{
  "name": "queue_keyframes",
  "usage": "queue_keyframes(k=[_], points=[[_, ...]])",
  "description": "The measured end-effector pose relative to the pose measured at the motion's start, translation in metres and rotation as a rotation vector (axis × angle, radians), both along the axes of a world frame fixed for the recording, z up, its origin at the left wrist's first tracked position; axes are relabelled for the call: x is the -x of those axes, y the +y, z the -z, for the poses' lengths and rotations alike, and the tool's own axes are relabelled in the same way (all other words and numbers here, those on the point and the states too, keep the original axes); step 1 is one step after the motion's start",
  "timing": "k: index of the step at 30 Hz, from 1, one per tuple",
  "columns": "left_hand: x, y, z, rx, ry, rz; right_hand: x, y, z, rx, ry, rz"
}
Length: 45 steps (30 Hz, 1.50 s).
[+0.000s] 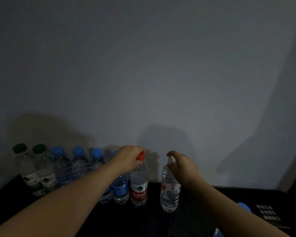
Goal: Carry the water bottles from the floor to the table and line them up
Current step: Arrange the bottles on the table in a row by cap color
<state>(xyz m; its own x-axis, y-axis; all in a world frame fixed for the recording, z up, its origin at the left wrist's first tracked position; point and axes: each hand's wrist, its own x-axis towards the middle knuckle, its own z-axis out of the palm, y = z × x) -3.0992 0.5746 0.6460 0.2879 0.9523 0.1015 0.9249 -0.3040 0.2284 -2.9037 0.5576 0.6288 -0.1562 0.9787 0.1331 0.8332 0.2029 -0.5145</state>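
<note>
1. The left hand [130, 157] is closed over the cap of the red-label bottle [139, 183], which stands upright on the dark surface [143, 223] at the right end of the row against the wall [143, 65]. Keep that grip on the cap until the base sits flat, then let go straight upward so it does not tip.
2. The right hand [183, 165] has its fingers curled loosely around the top of the clear bottle [169, 189]; whether they press on it cannot be told. This bottle stands upright a little apart from the row and slightly nearer the person.
3. I judge the step is to bring the clear bottle into line: slide it back and left until it stands just beside the red-label one.
4. Push low and slowly; a top-held bottle topples easily.
5. Match the spacing of the blue-cap bottles [79, 165] and green-cap bottles [31, 168] further left.
6. A blue thing [244, 206] near the right edge is too dim to identify.
</note>
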Motion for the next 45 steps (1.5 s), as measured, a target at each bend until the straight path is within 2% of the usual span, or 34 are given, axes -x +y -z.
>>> queue_keyframes(k=[15, 19, 22, 26, 32, 38, 45], points=[[0.008, 0.01, 0.005, 0.096, 0.019, 0.022, 0.019, 0.013, -0.003, 0.013, -0.008, -0.168], [0.003, 0.009, 0.016, 0.038, 0.027, -0.037, 0.013, 0.016, -0.003, 0.033, -0.004, -0.148], [0.004, 0.006, 0.025, -0.013, 0.066, -0.076, 0.017, 0.018, -0.002, 0.044, -0.079, -0.145], [0.006, 0.002, 0.028, -0.006, 0.048, -0.081, 0.025, 0.018, 0.003, -0.016, -0.242, -0.03], [0.005, 0.002, 0.025, 0.038, 0.023, -0.076, 0.026, 0.021, 0.003, -0.026, -0.109, -0.089], [0.003, 0.003, 0.023, 0.043, 0.033, -0.092, 0.021, 0.023, -0.002, -0.011, -0.112, -0.188], [0.003, 0.002, 0.024, 0.054, 0.03, -0.106, 0.023, 0.019, 0.0, -0.011, -0.044, -0.194]])
